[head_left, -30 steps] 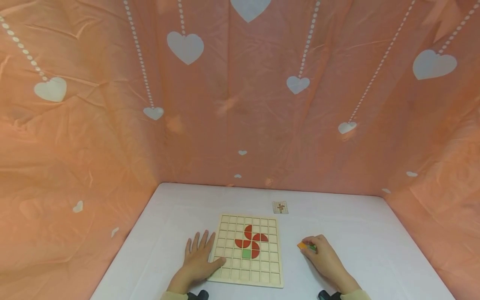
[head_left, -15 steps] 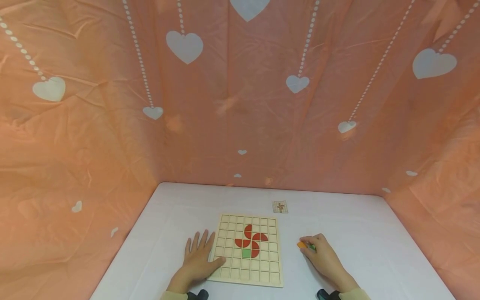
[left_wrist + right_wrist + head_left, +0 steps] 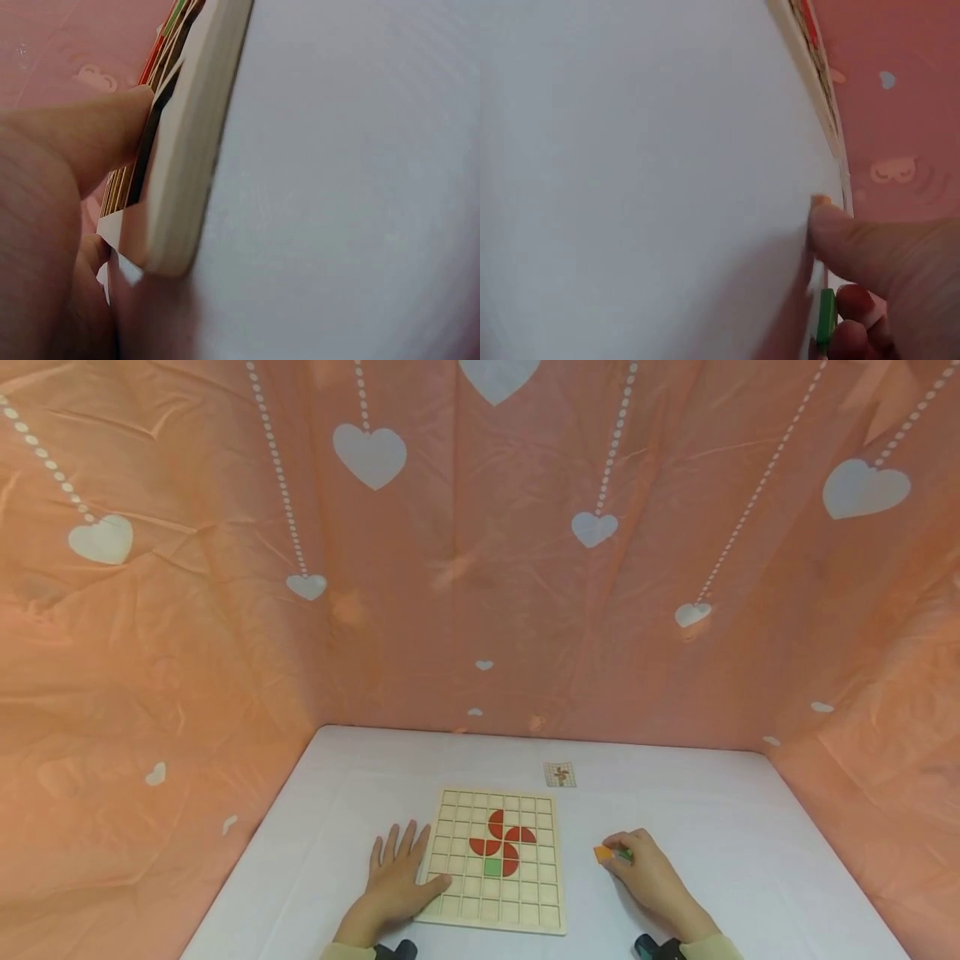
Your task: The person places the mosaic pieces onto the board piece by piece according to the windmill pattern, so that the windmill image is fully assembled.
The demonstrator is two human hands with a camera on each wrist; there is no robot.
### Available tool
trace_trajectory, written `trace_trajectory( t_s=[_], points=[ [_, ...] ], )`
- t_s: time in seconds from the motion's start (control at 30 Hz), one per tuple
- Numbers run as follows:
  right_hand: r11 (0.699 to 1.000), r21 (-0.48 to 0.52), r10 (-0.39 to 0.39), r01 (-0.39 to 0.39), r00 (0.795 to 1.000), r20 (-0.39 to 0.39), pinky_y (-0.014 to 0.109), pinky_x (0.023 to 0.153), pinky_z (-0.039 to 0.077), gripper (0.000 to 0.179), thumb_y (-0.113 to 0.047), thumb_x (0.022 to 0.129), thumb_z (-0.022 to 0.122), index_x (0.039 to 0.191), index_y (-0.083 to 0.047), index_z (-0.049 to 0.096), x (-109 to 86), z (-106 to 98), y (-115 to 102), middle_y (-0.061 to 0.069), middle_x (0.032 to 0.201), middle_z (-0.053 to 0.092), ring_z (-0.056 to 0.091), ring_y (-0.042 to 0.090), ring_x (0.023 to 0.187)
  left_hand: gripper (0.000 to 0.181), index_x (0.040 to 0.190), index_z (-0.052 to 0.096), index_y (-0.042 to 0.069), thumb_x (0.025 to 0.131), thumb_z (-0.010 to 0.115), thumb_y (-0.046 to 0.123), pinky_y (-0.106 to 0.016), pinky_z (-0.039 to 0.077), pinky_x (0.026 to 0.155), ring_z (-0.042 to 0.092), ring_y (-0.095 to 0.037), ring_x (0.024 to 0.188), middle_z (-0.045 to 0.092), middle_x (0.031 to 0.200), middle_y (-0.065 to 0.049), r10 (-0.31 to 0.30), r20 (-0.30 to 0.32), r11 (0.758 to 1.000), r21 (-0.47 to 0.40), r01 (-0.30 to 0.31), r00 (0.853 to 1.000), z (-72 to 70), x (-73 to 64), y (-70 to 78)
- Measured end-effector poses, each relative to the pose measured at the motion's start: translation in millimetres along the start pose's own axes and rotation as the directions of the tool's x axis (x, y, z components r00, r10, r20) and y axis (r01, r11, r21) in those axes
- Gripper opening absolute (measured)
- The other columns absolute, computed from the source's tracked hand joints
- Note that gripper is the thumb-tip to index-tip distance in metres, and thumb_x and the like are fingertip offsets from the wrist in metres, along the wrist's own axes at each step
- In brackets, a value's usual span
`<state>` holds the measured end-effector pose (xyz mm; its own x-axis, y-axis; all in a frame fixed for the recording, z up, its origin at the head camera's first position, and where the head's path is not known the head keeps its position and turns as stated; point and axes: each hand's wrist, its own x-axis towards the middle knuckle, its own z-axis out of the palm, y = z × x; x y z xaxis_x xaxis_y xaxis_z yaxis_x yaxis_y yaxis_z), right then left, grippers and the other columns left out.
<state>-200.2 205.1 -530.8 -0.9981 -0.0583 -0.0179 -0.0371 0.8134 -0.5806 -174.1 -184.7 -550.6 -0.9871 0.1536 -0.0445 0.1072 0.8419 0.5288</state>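
Observation:
A square wooden grid board lies on the white table, with red curved pieces forming a pinwheel and one green square tile just below its centre. My left hand lies flat with spread fingers along the board's left edge, its thumb resting on the board's near-left corner. Right of the board, my right hand pinches an orange tile between thumb and fingertips. A green piece sits under the curled fingers of that hand, partly hidden.
A small pattern card printed with a pinwheel on a grid lies behind the board. The white table is walled at the back and sides by orange cloth with pale hearts.
The orange tile has turned and shifted slightly in my right fingertips. My left hand and the board have not moved.

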Motion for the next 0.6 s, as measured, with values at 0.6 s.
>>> trace_trajectory(
  t_s=[0.6],
  points=[
    [1.000, 0.004, 0.003, -0.003, 1.000, -0.020, 0.047, 0.082, 0.052, 0.018, -0.008, 0.083, 0.073, 0.098, -0.010, 0.064, -1.0, -1.4, -9.5, 0.002, 0.094, 0.059, 0.060, 0.021, 0.091, 0.093, 0.150, 0.031, 0.002, 0.084, 0.063, 0.059, -0.060, -0.011, 0.110, 0.001, -0.045, 0.144, 0.016, 0.157, -0.023, -0.005, 0.000, 1.000, -0.013, 0.005, 1.000, -1.2, -0.3, 2.4]
  ],
)
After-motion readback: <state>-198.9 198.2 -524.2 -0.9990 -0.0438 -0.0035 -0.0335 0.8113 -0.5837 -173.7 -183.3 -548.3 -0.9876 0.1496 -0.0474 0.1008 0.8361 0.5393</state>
